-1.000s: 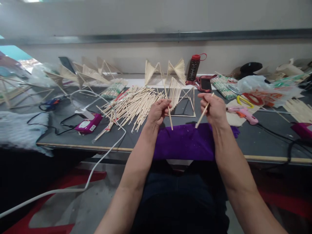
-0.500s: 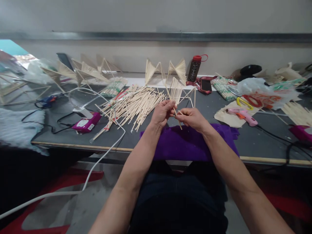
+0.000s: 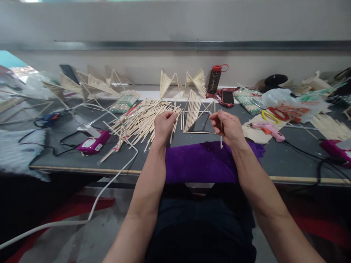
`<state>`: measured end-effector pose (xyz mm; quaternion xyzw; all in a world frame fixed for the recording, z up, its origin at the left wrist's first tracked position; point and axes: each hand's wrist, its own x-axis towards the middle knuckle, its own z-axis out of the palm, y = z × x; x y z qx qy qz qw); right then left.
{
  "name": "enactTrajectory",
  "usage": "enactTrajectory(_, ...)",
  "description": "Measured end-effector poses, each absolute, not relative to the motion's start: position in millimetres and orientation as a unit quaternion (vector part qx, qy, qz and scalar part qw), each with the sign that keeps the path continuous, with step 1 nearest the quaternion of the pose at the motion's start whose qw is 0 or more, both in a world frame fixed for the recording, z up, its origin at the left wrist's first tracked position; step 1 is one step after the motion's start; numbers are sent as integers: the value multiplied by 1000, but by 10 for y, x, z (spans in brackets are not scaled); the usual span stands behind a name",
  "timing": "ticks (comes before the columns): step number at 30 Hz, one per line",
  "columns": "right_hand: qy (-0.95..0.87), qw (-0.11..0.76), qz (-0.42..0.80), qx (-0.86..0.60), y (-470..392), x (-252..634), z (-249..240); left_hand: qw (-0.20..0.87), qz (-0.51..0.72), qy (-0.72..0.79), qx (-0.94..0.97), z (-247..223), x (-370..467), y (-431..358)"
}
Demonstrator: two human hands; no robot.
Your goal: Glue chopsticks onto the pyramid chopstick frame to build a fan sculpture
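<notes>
Holding two sticks (image 3: 221,141): two hands (image 3: 229,126) (bare)

A thin, pale, straight stick (image 3: 221,141) is pinched in the right hand (image 3: 228,126), nearly upright, its lower end pointing down over the purple cloth (image 3: 200,164). A second slender stick (image 3: 171,136), similarly pale, shows above and below the left hand (image 3: 163,126), tilted slightly, well apart from the first.

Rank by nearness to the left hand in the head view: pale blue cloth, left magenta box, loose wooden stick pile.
1. Loose wooden stick pile, left and beyond.
2. Left magenta box, farther left.
3. Pale blue cloth, far left.
</notes>
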<state>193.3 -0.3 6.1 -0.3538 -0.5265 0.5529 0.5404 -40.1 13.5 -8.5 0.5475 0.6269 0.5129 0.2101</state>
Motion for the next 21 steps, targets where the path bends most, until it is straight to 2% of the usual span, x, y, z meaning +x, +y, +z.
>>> enactTrajectory(3,-529,536,556,-353,-4,1926,50,25,375,740,558,-75,-516,190)
enactTrajectory(6,-527,542,553,-352,38,1912,32,-13,382,709,593,-46,-355,120)
enactTrajectory(8,-526,556,544,-345,84,1899,9,79,431,638,633,-27,-126,16)
enactTrajectory(11,-526,579,528,-330,136,1861,-41,362,429,510,652,-31,241,-156)
enactTrajectory(13,-532,590,517,-319,139,1824,-70,482,414,442,633,-64,419,-236)
enactTrajectory(17,-570,571,491,-328,91,1783,-69,546,407,397,616,-140,538,-279)
enactTrajectory(21,-583,553,483,-348,49,1870,-16,544,507,391,542,-140,438,-226)
